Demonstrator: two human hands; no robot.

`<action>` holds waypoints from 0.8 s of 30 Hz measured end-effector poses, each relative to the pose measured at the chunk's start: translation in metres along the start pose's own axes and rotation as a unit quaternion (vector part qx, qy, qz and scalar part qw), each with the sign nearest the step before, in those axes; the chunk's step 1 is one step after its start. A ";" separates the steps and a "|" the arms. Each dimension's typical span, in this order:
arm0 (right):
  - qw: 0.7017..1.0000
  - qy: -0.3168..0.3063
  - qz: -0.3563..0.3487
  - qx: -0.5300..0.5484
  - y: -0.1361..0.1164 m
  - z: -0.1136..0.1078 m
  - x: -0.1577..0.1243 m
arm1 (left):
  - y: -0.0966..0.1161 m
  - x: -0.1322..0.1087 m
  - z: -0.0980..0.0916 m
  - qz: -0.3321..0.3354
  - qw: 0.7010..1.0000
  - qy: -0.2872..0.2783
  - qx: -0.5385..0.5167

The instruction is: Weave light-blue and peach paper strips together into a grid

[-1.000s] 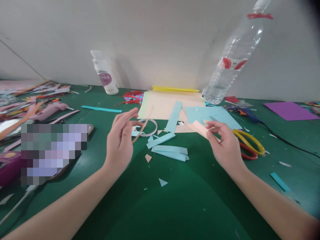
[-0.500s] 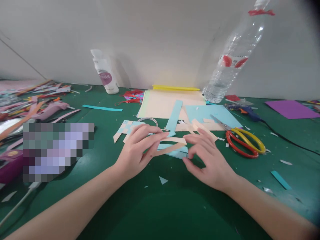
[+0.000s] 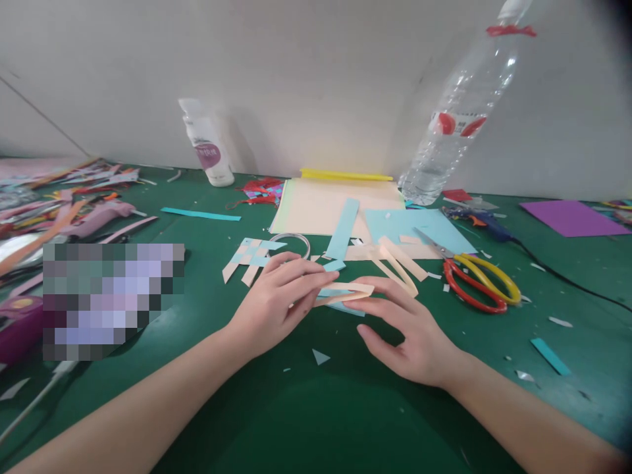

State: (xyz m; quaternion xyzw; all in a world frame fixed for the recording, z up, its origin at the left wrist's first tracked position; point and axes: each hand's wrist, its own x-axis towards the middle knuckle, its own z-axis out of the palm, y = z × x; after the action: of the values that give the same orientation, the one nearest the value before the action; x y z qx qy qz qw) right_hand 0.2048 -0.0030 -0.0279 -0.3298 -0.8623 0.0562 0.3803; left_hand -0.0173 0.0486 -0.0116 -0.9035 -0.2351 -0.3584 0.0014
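Note:
Near the middle of the table, my left hand is closed on a folded peach paper strip; its fingertips hide the left end. My right hand has its thumb apart from its fingers, and the fingertips rest by the strip's right end. Light-blue paper strips lie under the peach one, partly covered by both hands. Behind my left hand sits a small woven blue-and-peach paper piece, with a thin silvery ring beside it. Loose folded peach strips lie beyond my right hand.
Scissors with red and yellow handles lie at right, near a blue glue gun. A tall clear bottle and a white bottle stand along the wall. A blurred-out phone-like device and strip piles occupy the left.
My right fingers have straightened and moved onto the strip's right end, with the thumb apart. The peach loop looks flatter. My left hand keeps its hold, nearly in place.

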 end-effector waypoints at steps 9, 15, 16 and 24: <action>0.985 0.150 0.029 -0.080 -0.004 0.003 0.002 | 0.000 0.002 -0.001 -0.035 0.999 -0.012 0.011; 0.995 0.047 -0.034 -0.082 -0.002 0.002 0.002 | 0.006 0.001 0.002 -0.017 0.998 -0.060 0.004; 0.995 0.050 -0.031 -0.077 -0.002 0.002 0.002 | 0.007 0.001 0.002 -0.023 0.997 -0.068 -0.006; 0.989 0.101 0.102 -0.028 0.004 0.003 0.002 | 0.009 0.003 -0.006 -0.217 0.933 -0.050 -0.284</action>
State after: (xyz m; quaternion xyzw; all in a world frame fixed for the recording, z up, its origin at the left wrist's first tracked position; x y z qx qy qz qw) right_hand 0.2034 0.0018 -0.0299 -0.4304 -0.7825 0.0365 0.4485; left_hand -0.0158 0.0408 -0.0037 -0.8097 -0.3132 -0.3567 -0.3450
